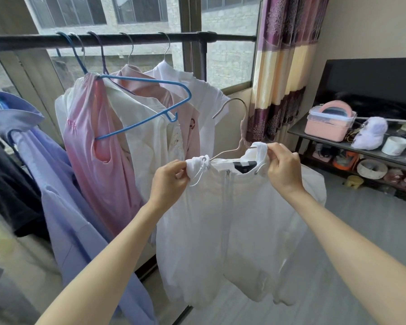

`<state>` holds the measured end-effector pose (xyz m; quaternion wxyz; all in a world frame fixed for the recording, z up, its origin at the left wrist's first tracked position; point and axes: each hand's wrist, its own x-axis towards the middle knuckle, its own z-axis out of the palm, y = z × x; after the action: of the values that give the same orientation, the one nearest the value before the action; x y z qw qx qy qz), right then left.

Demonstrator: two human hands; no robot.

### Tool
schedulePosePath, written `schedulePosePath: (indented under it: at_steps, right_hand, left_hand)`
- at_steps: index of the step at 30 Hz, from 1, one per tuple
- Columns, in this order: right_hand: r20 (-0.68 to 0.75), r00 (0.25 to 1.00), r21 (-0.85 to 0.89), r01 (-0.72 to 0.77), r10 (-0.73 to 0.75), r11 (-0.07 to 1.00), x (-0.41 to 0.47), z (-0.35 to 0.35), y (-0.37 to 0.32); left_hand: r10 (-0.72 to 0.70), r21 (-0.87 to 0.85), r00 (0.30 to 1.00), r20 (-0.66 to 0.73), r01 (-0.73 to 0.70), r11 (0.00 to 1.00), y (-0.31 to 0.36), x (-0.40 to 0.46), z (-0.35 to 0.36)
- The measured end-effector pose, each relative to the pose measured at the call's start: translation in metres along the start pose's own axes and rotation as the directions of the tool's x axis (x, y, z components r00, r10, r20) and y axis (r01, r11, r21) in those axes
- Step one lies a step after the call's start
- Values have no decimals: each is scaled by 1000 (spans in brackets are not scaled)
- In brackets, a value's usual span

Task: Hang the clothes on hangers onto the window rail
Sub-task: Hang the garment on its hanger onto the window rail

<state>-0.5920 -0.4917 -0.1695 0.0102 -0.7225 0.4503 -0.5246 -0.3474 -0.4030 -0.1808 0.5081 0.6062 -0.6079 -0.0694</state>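
My left hand [170, 175] pinches the bunched left collar of the white zip jacket [239, 233]; my right hand [283, 168] pinches its right collar, both grips clenched on the cloth. The jacket hangs between them on a pale wire hanger [242, 127], the hanger's bar running left to right, its hook rising and curling leftward, well below the window rail [127, 39]. The jacket's body drops straight down, zip facing me.

On the rail, from the left: a lilac shirt [56, 174], a pink dress [96, 146] on a tilted blue hanger [150, 99], a cream shirt [148, 127], a pink top [145, 80] and a white tee [197, 90]. Right of the tee the rail is bare up to the striped curtain [284, 73]. Far right, a shelf unit [382, 158] carries a pink box [328, 125].
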Motion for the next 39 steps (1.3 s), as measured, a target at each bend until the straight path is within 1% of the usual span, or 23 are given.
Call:
schedulePosePath:
  at_steps: [2, 4, 7, 9, 12, 16, 18, 19, 21, 22, 24, 26, 27, 30, 32, 34, 35, 37, 39]
  right_hand:
    - [27, 1000, -8, -8, 8, 1000, 1, 4, -6]
    - [46, 999, 2, 25, -25, 1000, 2, 8, -12]
    - [87, 991, 49, 100, -104, 994, 3, 9, -18]
    - [112, 987, 12, 116, -116, 993, 4, 8, -14]
    - [146, 986, -98, 90, -75, 991, 5, 5, 1]
    - [174, 985, -150, 37, -10, 988, 6, 7, 8]
    - [183, 981, -137, -44, 69, 990, 7, 10, 2]
    - [172, 982, -111, -64, 82, 992, 7, 11, -4]
    - [156, 988, -21, -14, 18, 1000, 8, 11, -26]
    - [185, 982, 41, 33, -41, 999, 9, 11, -39]
    - [322, 939, 124, 80, -116, 989, 12, 13, -63]
    - [472, 880, 99, 11, -57, 995, 12, 20, -79]
    - [502, 865, 71, -24, -15, 997, 11, 24, -80]
    - [472, 882, 41, -21, 0, 999, -1, 26, -75]
    - [483, 875, 62, -5, -26, 998, -4, 24, -72]
    - [505, 863, 109, -42, -18, 993, -3, 21, -71]
    - [487, 874, 154, -91, 5, 984, 0, 20, -71]
    - [409, 910, 268, -185, 63, 946, 7, 21, -65]
    - [351, 928, 312, -241, 124, 919, 12, 20, -58]
  left_hand:
    - [-6, -19, 1000, 7, 6, 1000, 6, -2, 3]
    - [-12, 8, 999, 33, 12, 1000, 8, -2, 4]
    - [-9, 17, 1000, 6, 9, 1000, 3, 1, -2]
    - [-23, -13, 1000, -11, 23, 1000, -1, 1, -10]
    - [-32, -26, 999, -23, 31, 999, -4, 1, -21]
    - [-44, -8, 999, -13, 44, 999, -3, 1, -28]
    - [-74, -10, 997, -10, 74, 997, -1, 0, -28]
    - [-88, -15, 996, 1, 88, 996, 1, 0, -28]
    - [-110, -10, 993, 38, 111, 994, 2, -1, -27]
    - [-115, -6, 992, 59, 115, 993, 2, -2, -26]
    - [-119, -3, 989, 83, 120, 993, 3, -4, -20]
    - [-123, -2, 989, 78, 123, 992, 5, -7, -14]
    - [-125, 2, 990, 66, 125, 992, 5, -9, -13]
    - [-137, 69, 991, 2, 137, 988, 4, -12, -16]
    - [-88, 137, 992, -94, 100, 985, 0, -10, -24]
    - [-24, 170, 985, -171, 53, 984, -6, -8, -33]
    - [-13, 144, 982, -191, 41, 989, -8, -8, -37]
    - [-79, 35, 977, -197, 88, 996, -11, -10, -45]
    - [-198, -30, 972, -122, 196, 980, -19, -17, -48]
